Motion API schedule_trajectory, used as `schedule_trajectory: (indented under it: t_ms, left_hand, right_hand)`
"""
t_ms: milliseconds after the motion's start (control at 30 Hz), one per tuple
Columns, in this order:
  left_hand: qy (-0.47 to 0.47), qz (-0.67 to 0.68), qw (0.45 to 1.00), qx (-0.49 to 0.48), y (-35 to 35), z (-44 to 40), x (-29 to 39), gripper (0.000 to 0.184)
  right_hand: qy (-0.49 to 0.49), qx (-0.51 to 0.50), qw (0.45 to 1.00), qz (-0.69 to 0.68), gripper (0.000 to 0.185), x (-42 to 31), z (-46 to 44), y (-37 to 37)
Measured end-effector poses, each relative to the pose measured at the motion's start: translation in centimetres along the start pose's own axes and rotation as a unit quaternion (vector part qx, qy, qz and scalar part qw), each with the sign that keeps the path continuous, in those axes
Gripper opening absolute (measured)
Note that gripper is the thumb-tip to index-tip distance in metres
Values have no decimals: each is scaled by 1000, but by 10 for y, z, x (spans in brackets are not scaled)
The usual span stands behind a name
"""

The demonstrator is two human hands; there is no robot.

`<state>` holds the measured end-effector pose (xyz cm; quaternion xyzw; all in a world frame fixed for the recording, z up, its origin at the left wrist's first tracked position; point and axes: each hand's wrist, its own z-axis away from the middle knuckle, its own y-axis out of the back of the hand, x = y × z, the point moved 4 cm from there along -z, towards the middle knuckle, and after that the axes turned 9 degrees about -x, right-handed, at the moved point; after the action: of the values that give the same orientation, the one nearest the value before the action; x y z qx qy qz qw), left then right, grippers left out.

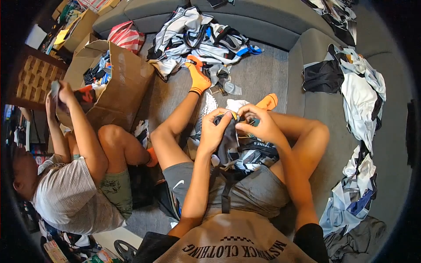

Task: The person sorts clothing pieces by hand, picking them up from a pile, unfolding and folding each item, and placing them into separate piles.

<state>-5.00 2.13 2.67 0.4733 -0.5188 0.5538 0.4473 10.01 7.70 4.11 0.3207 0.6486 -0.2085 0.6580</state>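
A limp dark grey cloth piece (pixel 228 139) with a yellow spot at its top is held up between the knees. Its long axis runs from the fingertips down toward the lap, the loose end pointing at the wearer. The left hand (pixel 215 129) pinches it between thumb and fingers; the right hand (pixel 259 124) curls narrowly at its top edge, its grip unclear. Behind its lower end, a mixed white-and-black fabric heap (pixel 251 158) crowds the space. Ahead lies a white, black and blue garment pile (pixel 186 26); leftward, a co-worker (pixel 72 193) sits beside an open brown cardboard box (pixel 127 79).
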Motion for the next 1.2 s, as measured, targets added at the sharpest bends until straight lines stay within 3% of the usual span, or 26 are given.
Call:
schedule_trajectory:
  t_ms: [433, 600, 733, 933, 1067, 1200]
  left_hand:
    - [9, -51, 999, -12, -4, 0, 3, 18]
    - [11, -38, 999, -33, 3, 0, -6, 20]
    - [84, -88, 991, -48, 7, 3, -8, 22]
    - [29, -98, 995, 15, 6, 2, -15, 22]
    - [34, -107, 993, -28, 10, 0, -22, 19]
    - [-6, -87, 990, -115, -5, -4, -34, 18]
  right_hand:
    - [84, 53, 986, 134, 7, -12, 0, 6]
    - [-52, -52, 989, 131, 8, 7, 3, 4]
    - [-43, 4, 995, 87, 9, 12, 0, 3]
    - [-26, 14, 990, 137, 9, -7, 4, 24]
    - [-31, 7, 987, 158, 10, -8, 12, 43]
    - [19, 136, 987, 81, 12, -11, 20, 66]
